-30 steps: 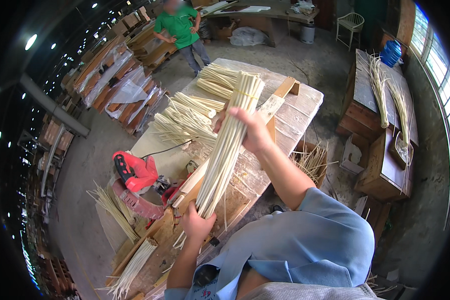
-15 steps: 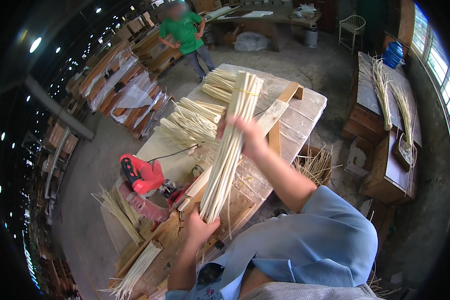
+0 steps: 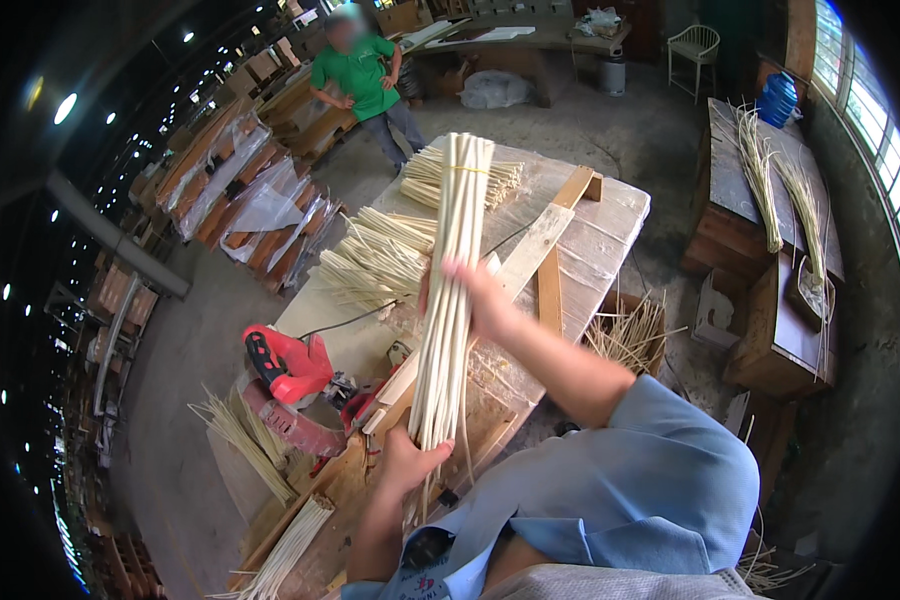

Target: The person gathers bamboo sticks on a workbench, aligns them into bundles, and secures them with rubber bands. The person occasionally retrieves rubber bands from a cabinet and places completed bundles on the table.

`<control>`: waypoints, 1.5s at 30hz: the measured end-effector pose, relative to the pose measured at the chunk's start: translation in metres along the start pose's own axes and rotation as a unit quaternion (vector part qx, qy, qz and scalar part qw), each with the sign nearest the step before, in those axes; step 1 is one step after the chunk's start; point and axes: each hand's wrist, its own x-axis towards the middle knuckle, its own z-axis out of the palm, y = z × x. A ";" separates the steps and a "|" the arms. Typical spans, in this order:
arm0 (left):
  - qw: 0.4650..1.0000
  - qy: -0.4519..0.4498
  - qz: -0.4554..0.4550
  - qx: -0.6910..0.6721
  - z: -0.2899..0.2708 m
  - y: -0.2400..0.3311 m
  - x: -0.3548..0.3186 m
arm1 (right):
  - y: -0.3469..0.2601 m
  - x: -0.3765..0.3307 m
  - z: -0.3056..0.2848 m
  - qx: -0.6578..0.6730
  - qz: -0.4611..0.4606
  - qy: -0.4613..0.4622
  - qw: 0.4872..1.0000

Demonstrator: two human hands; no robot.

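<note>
A long bundle of pale rattan sticks [image 3: 448, 300] stands steeply tilted in front of me, tied near its upper end with a thin yellowish band. My right hand [image 3: 473, 295] wraps round its middle from the right, partly covering the sticks. Lower down, my left hand [image 3: 410, 465] grips the bundle near its bottom end, the thumb lying across the front. A few loose strands hang below the left hand. Just left of the bundle sits a red miter saw [image 3: 288, 365] on the wooden workbench [image 3: 610, 215].
More stick bundles [image 3: 375, 255] lie on the bench behind the saw, others [image 3: 290, 535] at its near left. Planks [image 3: 538, 245] form a fence along the bench. A box of offcuts [image 3: 630, 340] stands right. A person in green [image 3: 360, 80] stands beyond the bench.
The bundle's top has swung left and it stands more upright. My right hand has moved left and slightly down with it; the left hand still grips the lower end.
</note>
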 end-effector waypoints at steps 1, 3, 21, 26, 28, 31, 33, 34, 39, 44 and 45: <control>1.000 0.004 -0.002 -0.026 0.001 0.004 0.002 | 0.029 -0.019 0.007 -0.004 0.043 0.013 0.999; 0.997 0.015 -0.011 -0.074 -0.001 0.010 0.002 | 0.070 -0.054 0.020 0.012 0.080 0.014 0.997; 0.984 -0.081 -0.023 -0.154 -0.021 0.018 0.013 | 0.076 -0.033 0.004 0.045 0.016 -0.137 0.989; 0.981 -0.130 -0.010 -0.141 -0.014 0.024 0.008 | -0.028 0.032 -0.005 0.167 -0.094 -0.051 0.980; 0.983 -0.129 0.009 -0.130 -0.015 0.025 0.011 | -0.014 0.029 -0.016 0.047 -0.065 -0.129 0.988; 0.978 -0.104 -0.021 -0.179 -0.020 0.021 0.013 | 0.066 -0.028 0.022 0.100 0.048 -0.127 0.986; 0.976 -0.091 -0.007 -0.200 -0.022 0.022 0.017 | 0.089 -0.051 0.019 0.156 0.096 -0.141 0.973; 0.976 -0.096 -0.008 -0.197 -0.023 0.023 0.017 | 0.083 -0.050 0.018 0.131 0.083 -0.147 0.977; 0.966 -0.157 -0.043 -0.199 -0.024 0.031 0.018 | -0.015 0.034 -0.014 0.209 -0.127 -0.131 0.961; 0.963 -0.146 -0.042 -0.224 -0.023 0.029 0.018 | 0.030 0.012 -0.002 0.099 -0.036 -0.187 0.977; 0.962 -0.134 -0.040 -0.234 -0.024 0.026 0.016 | 0.061 -0.014 0.018 0.101 0.011 -0.174 0.980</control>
